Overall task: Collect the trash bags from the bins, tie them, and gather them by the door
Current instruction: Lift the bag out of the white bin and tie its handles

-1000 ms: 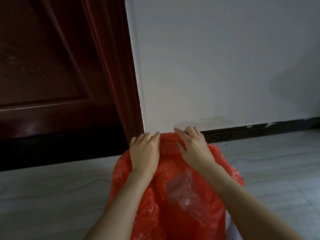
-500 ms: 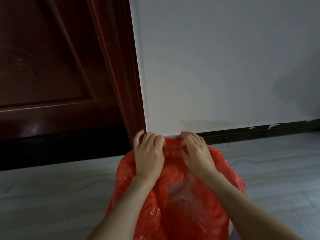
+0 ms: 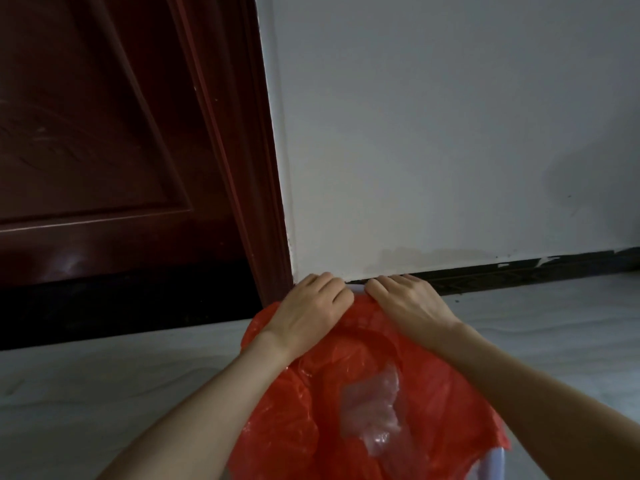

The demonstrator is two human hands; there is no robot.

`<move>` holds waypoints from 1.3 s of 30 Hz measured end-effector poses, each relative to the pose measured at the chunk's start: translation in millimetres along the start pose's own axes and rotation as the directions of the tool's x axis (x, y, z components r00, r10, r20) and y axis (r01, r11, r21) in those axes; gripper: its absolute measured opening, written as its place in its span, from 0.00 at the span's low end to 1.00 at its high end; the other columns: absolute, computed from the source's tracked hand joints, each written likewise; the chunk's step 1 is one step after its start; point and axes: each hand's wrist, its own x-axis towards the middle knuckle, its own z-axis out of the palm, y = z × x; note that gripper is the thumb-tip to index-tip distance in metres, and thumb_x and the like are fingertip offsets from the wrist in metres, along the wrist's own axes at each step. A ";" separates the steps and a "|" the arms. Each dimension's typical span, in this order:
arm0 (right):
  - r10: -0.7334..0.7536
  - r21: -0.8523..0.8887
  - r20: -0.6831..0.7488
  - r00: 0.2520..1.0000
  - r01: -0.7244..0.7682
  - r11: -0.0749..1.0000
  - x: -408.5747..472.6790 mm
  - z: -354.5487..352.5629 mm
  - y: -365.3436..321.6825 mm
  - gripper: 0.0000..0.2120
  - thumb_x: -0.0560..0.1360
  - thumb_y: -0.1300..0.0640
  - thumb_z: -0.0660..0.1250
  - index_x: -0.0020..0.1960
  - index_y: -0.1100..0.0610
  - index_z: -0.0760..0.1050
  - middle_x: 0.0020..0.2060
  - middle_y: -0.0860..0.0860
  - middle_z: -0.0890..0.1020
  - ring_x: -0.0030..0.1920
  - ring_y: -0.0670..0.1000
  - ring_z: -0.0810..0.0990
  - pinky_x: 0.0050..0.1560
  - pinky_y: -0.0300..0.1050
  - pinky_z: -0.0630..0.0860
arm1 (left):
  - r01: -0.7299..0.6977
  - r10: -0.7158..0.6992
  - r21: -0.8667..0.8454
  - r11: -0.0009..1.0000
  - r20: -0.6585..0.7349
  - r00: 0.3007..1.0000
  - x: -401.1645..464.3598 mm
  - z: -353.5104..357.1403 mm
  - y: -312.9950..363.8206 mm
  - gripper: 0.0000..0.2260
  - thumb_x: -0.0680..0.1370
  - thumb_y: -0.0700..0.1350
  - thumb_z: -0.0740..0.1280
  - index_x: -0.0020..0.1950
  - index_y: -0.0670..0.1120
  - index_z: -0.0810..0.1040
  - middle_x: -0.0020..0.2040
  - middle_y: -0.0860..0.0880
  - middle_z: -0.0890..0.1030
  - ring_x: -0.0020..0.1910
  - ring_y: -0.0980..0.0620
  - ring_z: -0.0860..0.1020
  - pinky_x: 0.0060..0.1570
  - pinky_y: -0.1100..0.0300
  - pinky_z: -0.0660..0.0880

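Your left hand (image 3: pixel 311 306) and right hand (image 3: pixel 408 306) both grip the red trash bag (image 3: pixel 433 393) at its far rim | bag body lies near of them | bin rim (image 3: pixel 597 462) peeks out near-right | lift toward you.

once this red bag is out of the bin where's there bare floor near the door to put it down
Bare pale floor lies left of the red bag, running up to the dark door. Another bare patch lies right of it, below the black baseboard. It is crowded at the bin rim near the door frame, where left hand and right hand grip the bag.

Pale floor (image 3: pixel 104 386) under bagged bin (image 3: pixel 491 462)
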 end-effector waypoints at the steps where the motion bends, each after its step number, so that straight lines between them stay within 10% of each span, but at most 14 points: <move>1: 0.042 -0.016 0.009 0.999 -0.041 0.999 0.6 -1.2 -0.3 0.07 0.64 0.57 0.64 0.39 0.55 0.67 0.24 0.48 0.74 0.20 0.51 0.74 0.20 0.38 0.62 | 0.008 -0.008 -0.003 1.000 0.000 1.000 1.2 1.1 -0.3 0.06 0.70 0.36 0.61 0.39 0.46 0.68 0.31 0.49 0.76 0.31 0.50 0.76 0.33 0.58 0.74; 5: 0.193 -0.124 0.036 0.980 -0.187 0.974 4.5 -1.5 13.3 0.14 0.60 0.52 0.65 0.41 0.54 0.63 0.21 0.51 0.75 0.16 0.53 0.74 0.16 0.34 0.59 | 0.109 -0.128 0.098 0.989 0.216 0.968 11.9 -1.6 -10.2 0.16 0.63 0.40 0.70 0.45 0.46 0.67 0.26 0.50 0.78 0.21 0.49 0.77 0.19 0.63 0.68; 8: 0.316 -0.194 0.112 0.942 -0.291 0.937 8.9 -3.3 21.3 0.22 0.55 0.53 0.76 0.41 0.54 0.67 0.21 0.52 0.77 0.18 0.55 0.76 0.20 0.35 0.56 | 0.298 -0.301 0.063 0.952 0.351 0.887 10.1 -14.8 -21.3 0.16 0.66 0.41 0.72 0.51 0.45 0.71 0.38 0.47 0.82 0.32 0.43 0.83 0.27 0.56 0.74; 11: 0.433 -0.176 0.183 0.883 -0.404 0.898 7.5 -11.1 31.9 0.13 0.68 0.51 0.71 0.48 0.56 0.73 0.37 0.53 0.83 0.38 0.57 0.84 0.31 0.42 0.65 | 0.499 -0.501 0.118 0.859 0.395 0.770 -2.0 -26.6 -42.8 0.13 0.74 0.43 0.62 0.59 0.48 0.71 0.54 0.47 0.81 0.51 0.39 0.80 0.43 0.52 0.74; 15: 0.454 0.133 0.339 0.824 -0.520 0.844 -5.2 -19.7 43.9 0.12 0.73 0.56 0.63 0.56 0.55 0.71 0.52 0.54 0.80 0.56 0.57 0.75 0.55 0.48 0.66 | 0.673 -0.668 0.099 0.733 0.287 0.687 -19.7 -41.6 -51.1 0.11 0.71 0.42 0.64 0.53 0.47 0.78 0.44 0.42 0.82 0.48 0.40 0.80 0.45 0.52 0.75; 22: 0.677 0.572 0.346 0.650 -0.718 0.397 -72.7 -36.8 22.9 0.28 0.68 0.53 0.69 0.66 0.58 0.70 0.54 0.56 0.71 0.50 0.52 0.74 0.57 0.45 0.71 | 0.827 -0.743 -0.276 0.491 0.363 0.562 -44.4 -52.5 0.5 0.22 0.71 0.42 0.69 0.63 0.45 0.69 0.56 0.43 0.72 0.52 0.40 0.77 0.50 0.50 0.73; 26: 0.759 0.579 0.422 0.495 -0.792 0.195 -82.5 -32.4 7.0 0.14 0.74 0.53 0.66 0.55 0.61 0.76 0.43 0.57 0.80 0.47 0.58 0.79 0.52 0.56 0.77 | 0.905 -0.844 -0.227 0.360 0.334 0.419 -51.5 -54.2 17.4 0.20 0.73 0.40 0.66 0.64 0.45 0.69 0.58 0.42 0.69 0.50 0.37 0.77 0.48 0.46 0.74; 34: 0.861 0.182 0.319 0.396 -0.917 0.355 -47.1 -31.2 7.2 0.15 0.76 0.48 0.59 0.46 0.61 0.71 0.47 0.62 0.80 0.51 0.65 0.77 0.45 0.51 0.69 | 0.838 -0.826 0.075 0.540 0.236 0.512 -27.4 -47.0 -7.9 0.10 0.77 0.37 0.60 0.57 0.40 0.73 0.52 0.39 0.75 0.37 0.34 0.78 0.31 0.52 0.64; 39: 0.705 0.264 0.154 0.692 -0.717 0.646 -41.6 -41.2 3.9 0.15 0.76 0.51 0.58 0.45 0.64 0.72 0.46 0.63 0.77 0.49 0.64 0.75 0.47 0.56 0.72 | 0.832 -0.817 0.150 0.534 0.345 0.462 -28.6 -59.0 -6.0 0.20 0.77 0.51 0.60 0.66 0.45 0.64 0.56 0.41 0.75 0.45 0.36 0.80 0.36 0.51 0.69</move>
